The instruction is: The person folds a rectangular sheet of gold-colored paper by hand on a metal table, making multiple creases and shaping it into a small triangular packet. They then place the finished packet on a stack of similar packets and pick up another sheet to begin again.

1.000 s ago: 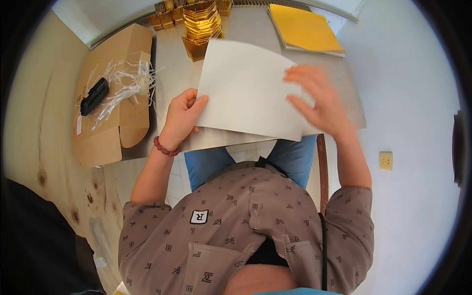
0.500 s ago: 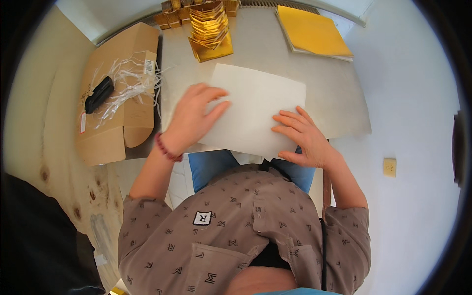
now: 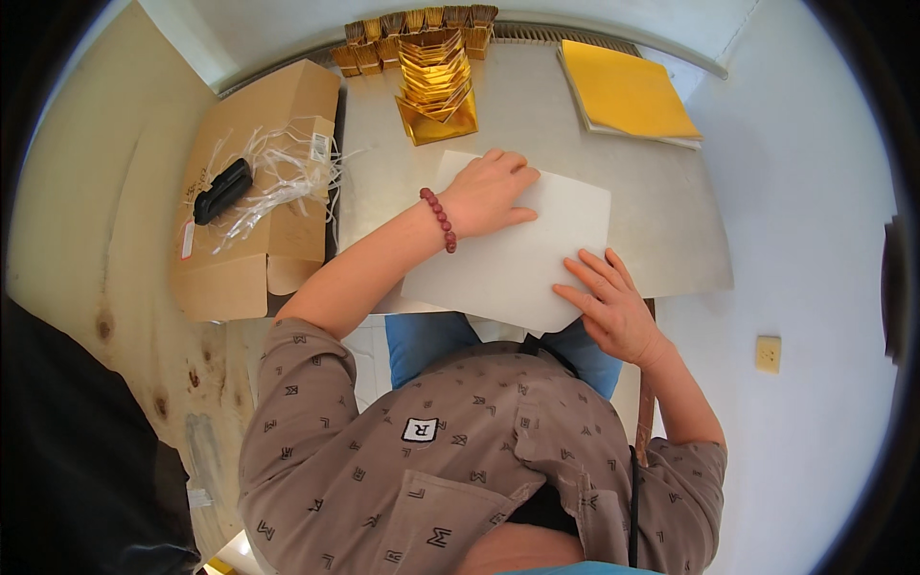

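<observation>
A white sheet [image 3: 498, 273] lies at a slant on the metal table in front of me, its near corner overhanging the front edge above my lap. My left hand [image 3: 487, 196], with a dark red bead bracelet at the wrist, reaches across the sheet's far part. Its fingers are loosely bent and the thumb stands apart, with nothing held. On the sheet's right edge rests my right hand [image 3: 613, 307], fingers spread and laid flat. Beyond the sheet stands a fanned stack of shiny gold folded pieces [image 3: 436, 86].
Small brown-gold bundles [image 3: 369, 57] line the table's back edge. A stack of yellow sheets [image 3: 628, 91] lies at the far right. On the left, a cardboard box [image 3: 225, 297] carries a black stapler-like object [image 3: 223, 192] and clear plastic strips [image 3: 287, 192]. A wall outlet [image 3: 768, 354] is at right.
My left hand has swept rightward over the sheet from its left side to its far middle. The right hand keeps to the right edge. The whole view has shifted slightly.
</observation>
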`<move>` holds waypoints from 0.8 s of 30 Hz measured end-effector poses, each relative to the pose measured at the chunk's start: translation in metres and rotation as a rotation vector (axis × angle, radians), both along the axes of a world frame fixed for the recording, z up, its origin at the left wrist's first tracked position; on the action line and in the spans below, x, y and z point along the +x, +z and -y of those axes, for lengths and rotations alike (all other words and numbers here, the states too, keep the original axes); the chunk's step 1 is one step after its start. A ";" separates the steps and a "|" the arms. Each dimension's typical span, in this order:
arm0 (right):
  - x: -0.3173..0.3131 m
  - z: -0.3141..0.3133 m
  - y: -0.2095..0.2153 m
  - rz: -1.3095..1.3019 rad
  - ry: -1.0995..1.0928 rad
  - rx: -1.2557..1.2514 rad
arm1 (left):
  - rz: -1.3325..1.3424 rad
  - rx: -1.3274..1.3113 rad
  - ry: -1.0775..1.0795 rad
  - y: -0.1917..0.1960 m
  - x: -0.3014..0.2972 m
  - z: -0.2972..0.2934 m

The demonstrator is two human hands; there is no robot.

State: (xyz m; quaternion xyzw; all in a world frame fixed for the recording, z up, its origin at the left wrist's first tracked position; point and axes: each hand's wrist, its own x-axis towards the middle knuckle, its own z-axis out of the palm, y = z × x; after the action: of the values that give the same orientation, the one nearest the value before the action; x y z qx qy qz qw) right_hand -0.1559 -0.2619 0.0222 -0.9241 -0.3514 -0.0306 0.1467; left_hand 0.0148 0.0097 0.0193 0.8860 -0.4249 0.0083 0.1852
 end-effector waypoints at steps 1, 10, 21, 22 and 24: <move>0.000 0.000 -0.001 -0.023 0.003 0.061 | -0.001 0.011 0.015 0.001 0.002 0.002; -0.008 0.007 0.001 -0.072 0.017 0.095 | 0.035 0.089 0.072 0.001 0.010 0.011; -0.011 0.012 -0.009 0.043 -0.067 0.058 | 0.020 0.061 0.081 -0.001 0.009 0.011; -0.008 0.013 -0.008 0.037 -0.059 0.125 | 0.007 0.071 0.086 0.001 0.009 0.011; -0.005 0.015 -0.004 0.042 -0.039 0.289 | -0.012 0.086 0.094 0.004 0.009 0.012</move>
State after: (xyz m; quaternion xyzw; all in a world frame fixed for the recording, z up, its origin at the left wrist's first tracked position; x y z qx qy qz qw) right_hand -0.1608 -0.2769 0.0185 -0.8992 -0.3285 -0.1030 0.2702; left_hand 0.0240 -0.0023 0.0237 0.9121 -0.3819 -0.0064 0.1490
